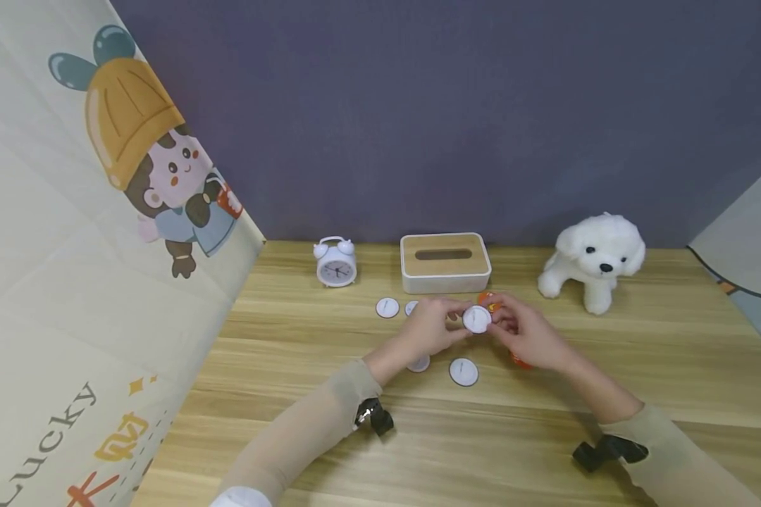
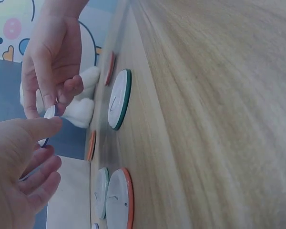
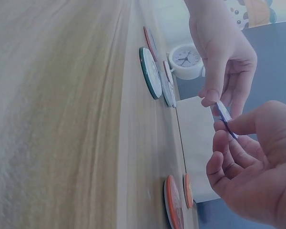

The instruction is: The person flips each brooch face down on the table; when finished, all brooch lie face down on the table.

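Both hands pinch one thin round disc (image 1: 477,319) above the table, its white face up with a small line of print. Blue shows along its edge in the right wrist view. My left hand (image 1: 432,327) holds the disc's left side between thumb and fingers. On the opposite side, the right hand (image 1: 535,339) pinches it, other fingers curled. Below lie more white-faced discs, among them a green-rimmed disc (image 2: 119,99) and an orange-rimmed disc (image 2: 118,198). An orange-faced disc (image 1: 520,361) is partly hidden under the right hand; another orange disc (image 1: 490,301) lies behind the hands.
At the back of the wooden table (image 1: 279,338) stand a white alarm clock (image 1: 336,265), a tissue box (image 1: 445,264) with a wooden lid, and a white plush dog (image 1: 596,260). A white disc (image 1: 387,308) lies in front of the clock. A dark partition rises behind.
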`<action>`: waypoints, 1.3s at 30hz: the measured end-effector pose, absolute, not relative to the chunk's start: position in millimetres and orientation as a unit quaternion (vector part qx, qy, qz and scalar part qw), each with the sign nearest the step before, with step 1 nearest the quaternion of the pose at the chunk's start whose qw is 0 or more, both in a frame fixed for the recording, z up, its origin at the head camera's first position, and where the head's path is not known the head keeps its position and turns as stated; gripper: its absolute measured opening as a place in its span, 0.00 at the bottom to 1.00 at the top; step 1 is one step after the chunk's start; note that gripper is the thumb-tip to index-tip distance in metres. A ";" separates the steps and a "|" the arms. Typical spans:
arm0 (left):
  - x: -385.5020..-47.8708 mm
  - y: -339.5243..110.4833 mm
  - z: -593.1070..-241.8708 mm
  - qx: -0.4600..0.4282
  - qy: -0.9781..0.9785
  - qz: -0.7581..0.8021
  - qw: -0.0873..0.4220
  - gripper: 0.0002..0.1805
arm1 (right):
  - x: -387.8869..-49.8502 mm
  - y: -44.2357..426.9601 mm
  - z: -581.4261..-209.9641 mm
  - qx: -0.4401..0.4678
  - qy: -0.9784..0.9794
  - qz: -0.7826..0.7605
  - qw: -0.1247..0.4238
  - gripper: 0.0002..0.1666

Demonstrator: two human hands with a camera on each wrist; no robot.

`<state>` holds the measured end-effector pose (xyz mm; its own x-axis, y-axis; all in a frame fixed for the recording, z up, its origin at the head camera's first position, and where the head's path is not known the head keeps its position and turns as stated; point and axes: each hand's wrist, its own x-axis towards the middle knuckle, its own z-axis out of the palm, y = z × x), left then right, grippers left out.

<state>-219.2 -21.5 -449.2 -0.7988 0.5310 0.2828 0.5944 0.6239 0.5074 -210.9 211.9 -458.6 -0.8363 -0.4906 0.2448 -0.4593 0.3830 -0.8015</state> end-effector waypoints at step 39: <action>-221.7 -12.6 -471.1 -0.341 -0.924 -0.168 0.027 0.19 | -210.1 206.5 -473.8 -0.292 0.916 -0.271 -0.050 0.21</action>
<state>-221.7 -12.6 -471.1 -0.7659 0.6216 0.1644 0.6396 0.7108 0.2925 -210.1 206.5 -473.8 -0.8244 -0.5077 0.2500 -0.5620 0.6820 -0.4680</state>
